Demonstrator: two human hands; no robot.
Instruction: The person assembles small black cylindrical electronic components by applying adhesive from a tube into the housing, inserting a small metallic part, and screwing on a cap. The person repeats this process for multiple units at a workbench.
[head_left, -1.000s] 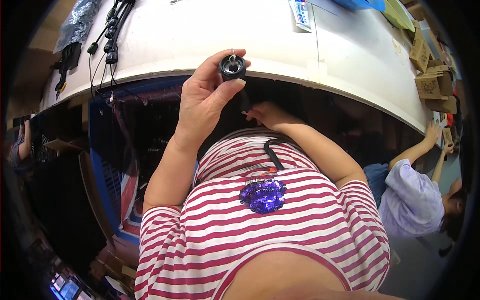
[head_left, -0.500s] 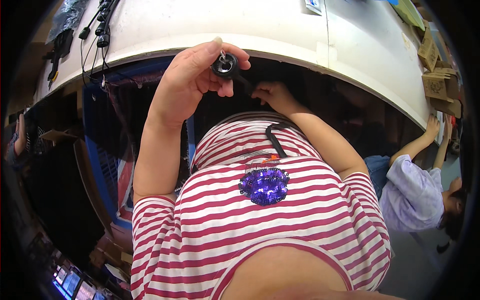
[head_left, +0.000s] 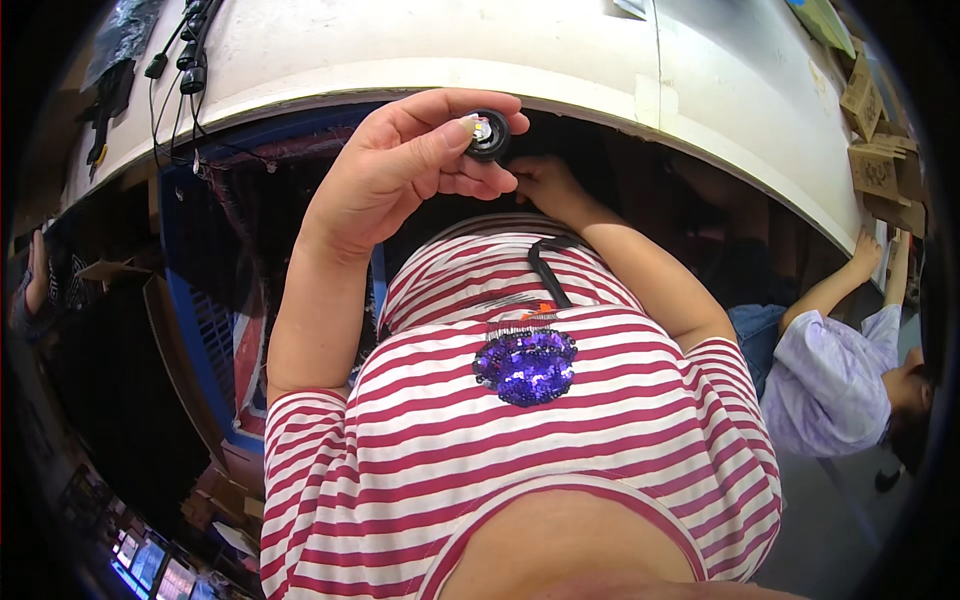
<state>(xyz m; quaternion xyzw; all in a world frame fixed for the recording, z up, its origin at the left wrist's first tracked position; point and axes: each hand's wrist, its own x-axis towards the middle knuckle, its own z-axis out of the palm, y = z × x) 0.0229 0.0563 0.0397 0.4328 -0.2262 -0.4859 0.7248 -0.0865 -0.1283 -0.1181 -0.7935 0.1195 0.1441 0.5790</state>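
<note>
My left hand (head_left: pixel 400 160) is closed around a small round black lamp housing (head_left: pixel 497 150), just off the near edge of the table. Its open end faces up, with a pale disc and a small yellow spot inside. The thumb tip presses at the rim of that disc. Close by on the right, my right hand (head_left: pixel 550 187) has its fingers pinched together, low in the shade beneath the table edge. Whatever they grip is lost against the dark background.
The white table (head_left: pixel 400 50) spans the far side. Several black cylindrical parts with thin cables (head_left: pixel 192 78) hang over its edge at left, beside a black tool (head_left: pixel 113 105). Cardboard boxes (head_left: pixel 875 170) stand at far right, near another person (head_left: pixel 830 380). A blue crate (head_left: pixel 205 310) sits below.
My left hand has moved slightly right with the lamp housing, and its thumb has come down onto the opening. Silvery wires stood up there before; now the pale disc shows. My right hand shifted slightly.
</note>
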